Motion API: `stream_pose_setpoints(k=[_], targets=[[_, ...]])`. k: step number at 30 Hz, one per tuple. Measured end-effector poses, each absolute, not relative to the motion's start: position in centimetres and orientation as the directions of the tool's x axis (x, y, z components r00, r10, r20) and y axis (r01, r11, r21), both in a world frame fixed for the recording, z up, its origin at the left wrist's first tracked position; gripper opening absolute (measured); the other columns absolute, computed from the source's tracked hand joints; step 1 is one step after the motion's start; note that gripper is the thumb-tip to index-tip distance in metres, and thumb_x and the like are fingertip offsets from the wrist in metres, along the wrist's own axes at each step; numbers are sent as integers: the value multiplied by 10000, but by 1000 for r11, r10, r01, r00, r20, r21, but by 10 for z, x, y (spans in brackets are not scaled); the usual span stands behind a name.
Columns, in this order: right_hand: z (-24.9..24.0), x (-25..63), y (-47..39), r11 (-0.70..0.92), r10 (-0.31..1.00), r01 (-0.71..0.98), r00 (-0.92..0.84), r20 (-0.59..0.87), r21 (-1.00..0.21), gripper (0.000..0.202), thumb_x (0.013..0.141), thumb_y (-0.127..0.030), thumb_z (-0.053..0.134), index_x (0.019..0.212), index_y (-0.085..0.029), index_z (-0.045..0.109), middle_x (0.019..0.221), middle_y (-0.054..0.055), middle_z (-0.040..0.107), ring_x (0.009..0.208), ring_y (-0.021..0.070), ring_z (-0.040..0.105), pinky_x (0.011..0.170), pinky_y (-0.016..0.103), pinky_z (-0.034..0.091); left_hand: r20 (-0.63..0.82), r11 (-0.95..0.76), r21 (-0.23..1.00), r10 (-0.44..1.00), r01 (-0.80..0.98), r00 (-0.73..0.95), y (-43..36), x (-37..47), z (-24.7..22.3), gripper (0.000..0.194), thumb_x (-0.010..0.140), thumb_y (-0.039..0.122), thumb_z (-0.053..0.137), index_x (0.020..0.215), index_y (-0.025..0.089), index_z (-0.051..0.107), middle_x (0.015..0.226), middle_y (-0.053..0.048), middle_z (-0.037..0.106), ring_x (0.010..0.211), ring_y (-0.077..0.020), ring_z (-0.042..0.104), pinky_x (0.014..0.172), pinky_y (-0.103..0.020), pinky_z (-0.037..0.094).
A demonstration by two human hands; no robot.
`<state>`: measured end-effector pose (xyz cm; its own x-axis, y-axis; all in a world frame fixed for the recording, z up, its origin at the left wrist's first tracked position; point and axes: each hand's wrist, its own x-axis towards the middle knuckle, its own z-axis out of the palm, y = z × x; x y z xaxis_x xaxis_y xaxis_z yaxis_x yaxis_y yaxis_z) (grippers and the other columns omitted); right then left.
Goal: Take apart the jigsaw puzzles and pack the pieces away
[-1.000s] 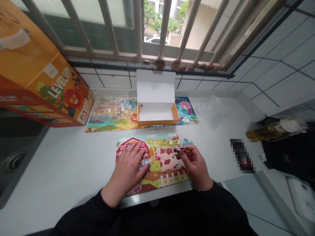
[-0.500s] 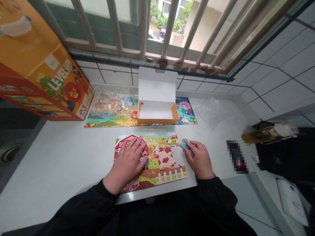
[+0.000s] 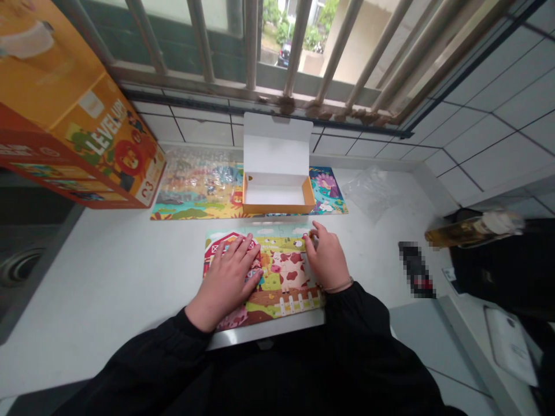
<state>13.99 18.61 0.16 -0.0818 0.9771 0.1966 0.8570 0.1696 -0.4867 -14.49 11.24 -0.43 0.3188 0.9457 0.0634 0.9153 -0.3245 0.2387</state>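
A farm jigsaw puzzle [image 3: 289, 271] with a red barn, a spotted cow and a white fence lies on the white counter near its front edge. Flat on its left part, over the barn, rests my left hand [image 3: 229, 280] with the fingers spread and nothing held. My right hand [image 3: 328, 257] is at the puzzle's upper right edge, thumb and index finger bent close together. Whatever is between those fingertips is hidden or too small to name. Part of the puzzle's right side is covered by this hand.
Behind the puzzle an open white-lined box [image 3: 277, 193] stands on colourful picture sheets [image 3: 195, 211]. A big orange box [image 3: 87, 115] stands at left. Clear plastic wrap [image 3: 373, 188], a blurred dark object [image 3: 417, 270] and a bottle [image 3: 468, 230] are at right.
My right hand has moved left and slightly up onto the puzzle's upper right edge. The teal piece it held beside the puzzle no longer shows. My left hand stays over the barn.
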Motion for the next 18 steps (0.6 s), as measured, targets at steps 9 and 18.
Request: stream_pose_setpoints(k=[9, 18], targets=[[-1, 142, 204, 14, 997, 570, 54, 55, -822, 590, 919, -545, 682, 1358, -151, 697, 1125, 112, 729, 911, 238, 714, 875, 403, 608, 78, -328, 229, 945, 917, 319, 111, -144, -5, 563, 1096, 436, 540, 1621, 233, 559, 1809, -118, 370, 1647, -377, 384, 1372, -647, 212], [6, 137, 194, -13, 986, 482, 154, 70, -876, 448, 962, -627, 687, 1078, -199, 748, 935, 76, 812, 776, 234, 718, 742, 358, 579, 70, -323, 252, 946, 912, 316, 109, -144, -6, 571, 1097, 440, 535, 1627, 228, 550, 1813, -119, 360, 1652, -379, 373, 1358, -660, 238]])
